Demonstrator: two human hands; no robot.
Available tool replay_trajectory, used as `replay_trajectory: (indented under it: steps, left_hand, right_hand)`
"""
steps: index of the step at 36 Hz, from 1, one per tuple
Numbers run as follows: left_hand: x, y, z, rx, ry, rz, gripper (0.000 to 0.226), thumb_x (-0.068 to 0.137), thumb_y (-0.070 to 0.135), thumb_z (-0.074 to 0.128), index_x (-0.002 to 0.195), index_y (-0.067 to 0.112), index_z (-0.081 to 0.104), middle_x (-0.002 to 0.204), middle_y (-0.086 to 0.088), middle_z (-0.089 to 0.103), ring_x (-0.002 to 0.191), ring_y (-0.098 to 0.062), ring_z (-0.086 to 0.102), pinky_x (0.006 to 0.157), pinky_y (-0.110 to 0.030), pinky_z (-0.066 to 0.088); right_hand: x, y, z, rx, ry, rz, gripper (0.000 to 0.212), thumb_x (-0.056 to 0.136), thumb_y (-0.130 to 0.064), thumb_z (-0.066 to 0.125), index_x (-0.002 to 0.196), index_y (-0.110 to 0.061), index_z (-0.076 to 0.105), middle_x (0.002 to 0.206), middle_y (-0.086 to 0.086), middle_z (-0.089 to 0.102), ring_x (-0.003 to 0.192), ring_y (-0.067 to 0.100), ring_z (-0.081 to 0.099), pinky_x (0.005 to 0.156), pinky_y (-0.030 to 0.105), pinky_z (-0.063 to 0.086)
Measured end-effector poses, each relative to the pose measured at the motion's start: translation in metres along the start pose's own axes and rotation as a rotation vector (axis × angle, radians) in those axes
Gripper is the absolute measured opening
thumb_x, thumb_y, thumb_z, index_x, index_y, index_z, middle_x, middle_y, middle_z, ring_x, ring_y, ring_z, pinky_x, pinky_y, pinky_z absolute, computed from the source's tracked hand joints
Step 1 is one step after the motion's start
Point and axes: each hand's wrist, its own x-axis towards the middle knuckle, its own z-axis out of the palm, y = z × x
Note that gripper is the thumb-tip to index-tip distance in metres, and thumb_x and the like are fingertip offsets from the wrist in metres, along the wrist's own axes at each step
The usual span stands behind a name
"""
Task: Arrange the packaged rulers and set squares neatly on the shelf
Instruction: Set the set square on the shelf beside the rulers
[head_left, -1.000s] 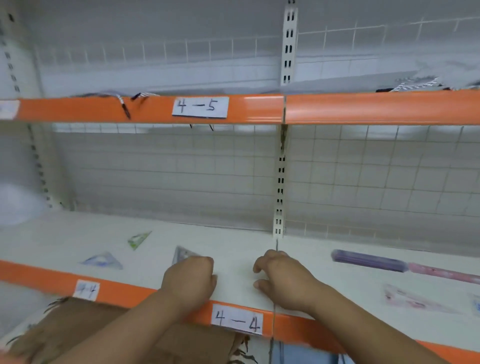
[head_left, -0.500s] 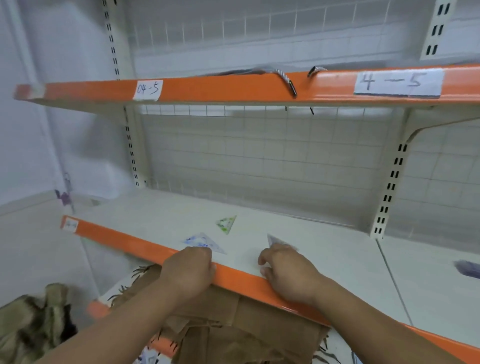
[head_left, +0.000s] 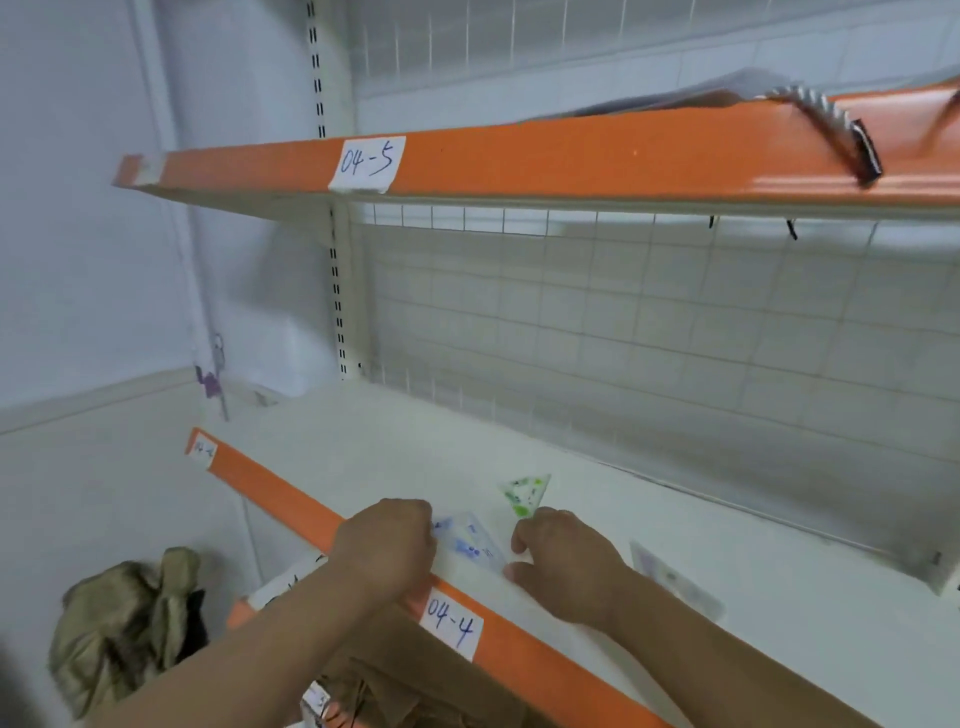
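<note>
Set square: blue-printed clear triangular set square (head_left: 470, 543) lies flat at the front edge of the white shelf (head_left: 363, 457), between both hands.
Left hand (head_left: 387, 543): fingers curled over its left end; I can't tell the grip.
Right hand (head_left: 563, 561): curled, thumb at its near corner; pinch unclear.
Behind: green-printed triangular set square (head_left: 524, 493), flat.

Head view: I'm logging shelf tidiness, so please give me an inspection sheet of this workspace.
Surface: white shelf, orange lip, tagged 04-4.
Job's things: blue set square between the hands; green set square behind it; pale set square right of them; all flat.
Clutter: olive cloth, brown material below.
Hands: left hand, right hand flank blue set square, fingers curled; grip unclear.
Cables: striped cord over upper shelf.
Surroundings: wire grid back.
</note>
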Motion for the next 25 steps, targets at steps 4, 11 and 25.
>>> replay_trajectory:
  steps: [4, 11, 25]
  left_hand:
    - [0.014, -0.008, 0.007, 0.015, -0.023, -0.018, 0.014, 0.097, 0.027, 0.039, 0.09, 0.022, 0.05, 0.099, 0.002, 0.059, 0.096, -0.017, 0.057, 0.069, -0.026, 0.039]
    - [0.034, -0.021, 0.007, 0.011, -0.043, 0.016, 0.014, 0.098, 0.032, 0.04, 0.094, 0.022, 0.05, 0.11, 0.0, 0.06, 0.096, -0.017, 0.054, 0.074, -0.027, 0.04]
    - [0.068, -0.036, 0.018, -0.007, -0.089, 0.187, 0.026, 0.099, 0.034, 0.041, 0.111, 0.018, 0.057, 0.116, 0.0, 0.058, 0.109, -0.017, 0.054, 0.084, -0.027, 0.043]
  right_hand:
    - [0.018, -0.01, 0.006, 0.032, -0.03, 0.021, 0.044, 0.091, -0.05, 0.051, 0.12, -0.016, 0.055, 0.122, 0.005, 0.052, 0.114, 0.021, 0.049, 0.093, 0.034, 0.043]
    - [0.041, -0.026, 0.017, 0.041, -0.048, 0.162, 0.051, 0.089, -0.056, 0.05, 0.118, -0.015, 0.052, 0.123, 0.006, 0.05, 0.115, 0.023, 0.05, 0.09, 0.033, 0.042]
    - [0.058, -0.042, 0.018, 0.085, -0.059, 0.335, 0.029, 0.091, -0.027, 0.054, 0.111, -0.006, 0.054, 0.118, 0.015, 0.054, 0.109, 0.03, 0.055, 0.074, 0.029, 0.039]
